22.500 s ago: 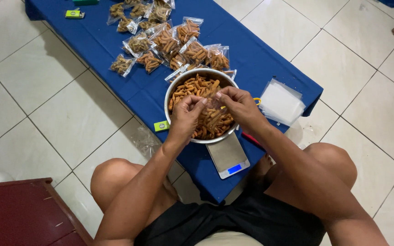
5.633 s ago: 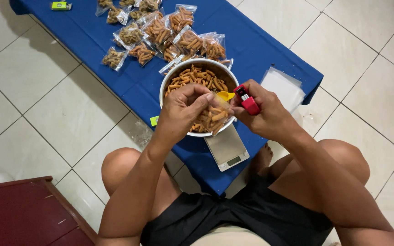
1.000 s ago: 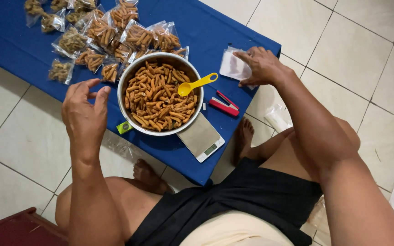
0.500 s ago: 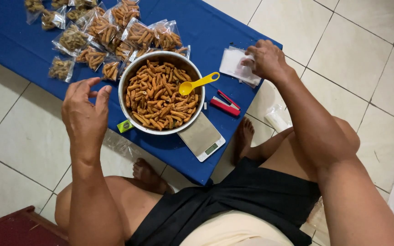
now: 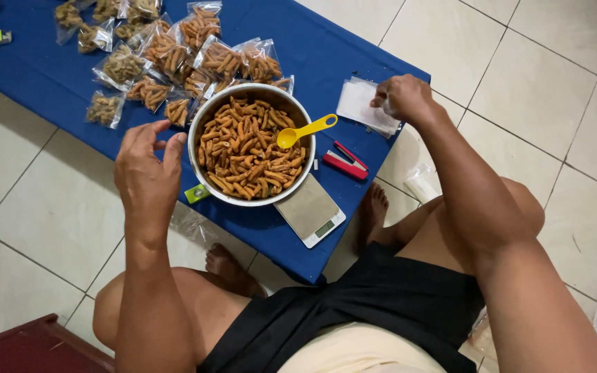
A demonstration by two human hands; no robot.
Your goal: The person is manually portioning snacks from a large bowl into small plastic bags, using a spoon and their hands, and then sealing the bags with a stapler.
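Pinching at the stack of empty clear bags (image 5: 362, 105) near the tabletop (image 5: 326, 55) edge, the right hand (image 5: 402, 97) is closed on the top one. Several bags could be dragged off together onto the floor. The left hand (image 5: 148, 166) is held open and empty beside the bowl of fried snack sticks (image 5: 250, 146), which could be knocked.

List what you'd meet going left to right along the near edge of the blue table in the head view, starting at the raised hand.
Left hand → small green lighter → round metal bowl of orange-brown snack sticks → small silver digital scale → red stapler → right hand on the stack of clear plastic bags.
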